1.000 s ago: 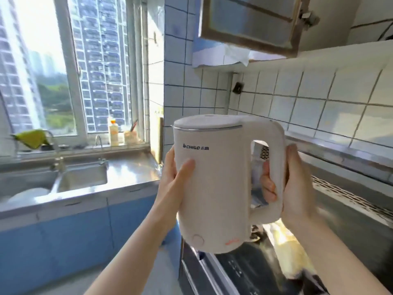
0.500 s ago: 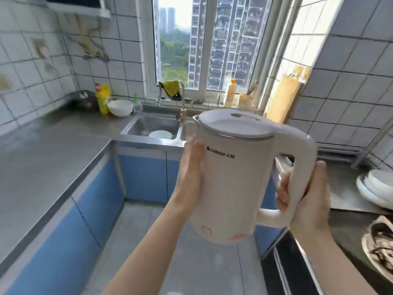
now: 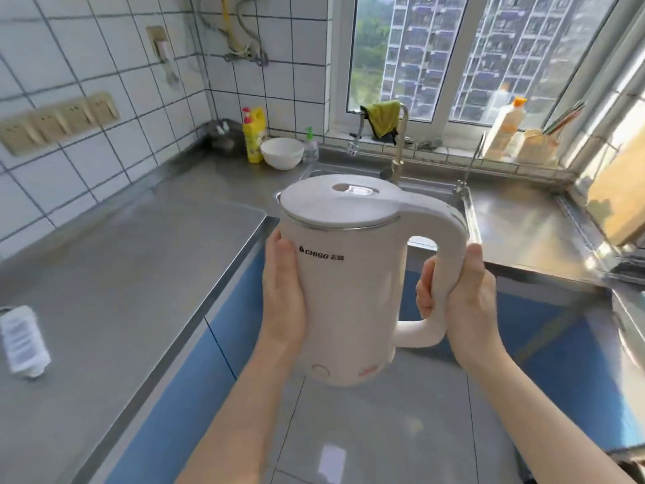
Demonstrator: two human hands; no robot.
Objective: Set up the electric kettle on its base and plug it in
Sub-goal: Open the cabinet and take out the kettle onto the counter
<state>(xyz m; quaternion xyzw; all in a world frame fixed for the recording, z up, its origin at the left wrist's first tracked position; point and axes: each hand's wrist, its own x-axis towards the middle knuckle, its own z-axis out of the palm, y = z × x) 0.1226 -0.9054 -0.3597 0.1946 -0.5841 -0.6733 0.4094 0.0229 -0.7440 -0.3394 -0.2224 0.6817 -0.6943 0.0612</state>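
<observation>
White electric kettle (image 3: 345,291) held upright in mid-air over the floor, lid closed. Left hand (image 3: 284,295) flat against its side; right hand (image 3: 464,302) wrapped around the handle. Behind, steel counter (image 3: 115,274) with a white bowl (image 3: 282,152) and yellow bottle (image 3: 254,134) (touching, or nearly so), beside the sink's faucet (image 3: 398,148). Wall outlets (image 3: 59,120) at left.

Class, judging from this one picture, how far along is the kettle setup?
Done: the kettle is picked up, lid closed. In hand: left hand steadies its body, right hand has a grip on the handle, over the floor. Left: no base in view; seating and plugging in, perhaps at the wall sockets.
</observation>
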